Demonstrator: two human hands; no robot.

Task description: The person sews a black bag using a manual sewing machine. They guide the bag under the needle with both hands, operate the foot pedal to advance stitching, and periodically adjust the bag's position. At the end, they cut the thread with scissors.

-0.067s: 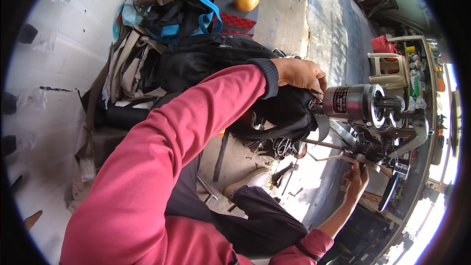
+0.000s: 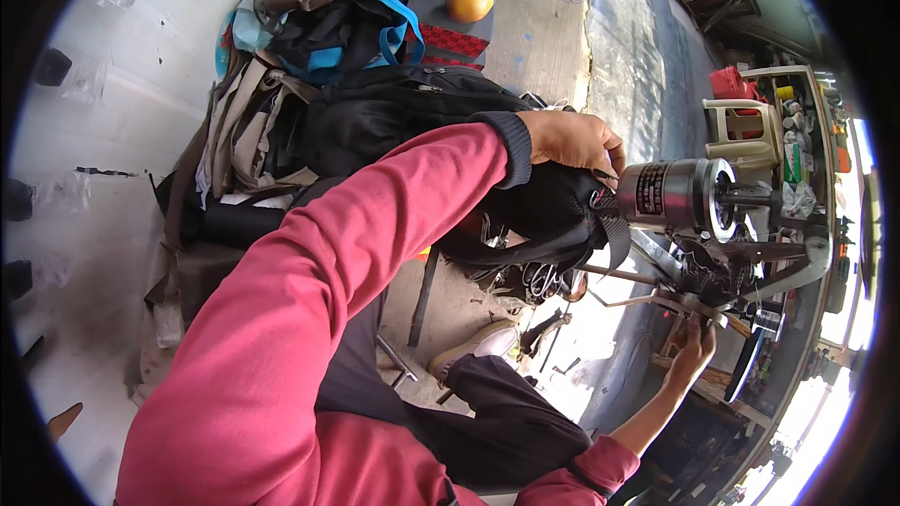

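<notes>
My left hand (image 2: 574, 142) reaches across and pinches the edge of a black backpack (image 2: 375, 117) beside the narrow end of a metal sewing machine (image 2: 666, 197). A webbing strap (image 2: 614, 242) of the bag hangs under that end. The machine has a shiny cylindrical body with a label plate, and a bent grey arm on its far right. Below it, my right hand (image 2: 691, 353) has its fingers closed at the rim of a metal handwheel (image 2: 689, 305). The needle area and the tips of my left fingers are partly hidden.
An orange round fruit (image 2: 470, 2) rests on a dark box (image 2: 441, 23). Bags and cloth pile up at the left, by a white wall. A beige plastic stool (image 2: 741, 136) and a crowded shelf (image 2: 797, 122) stand at the right. Tools lie on the floor near my shoe (image 2: 478, 347).
My right hand has moved slightly to the right along the handwheel. The machine's bent grey arm has shifted a little to the right. My left hand stays in place.
</notes>
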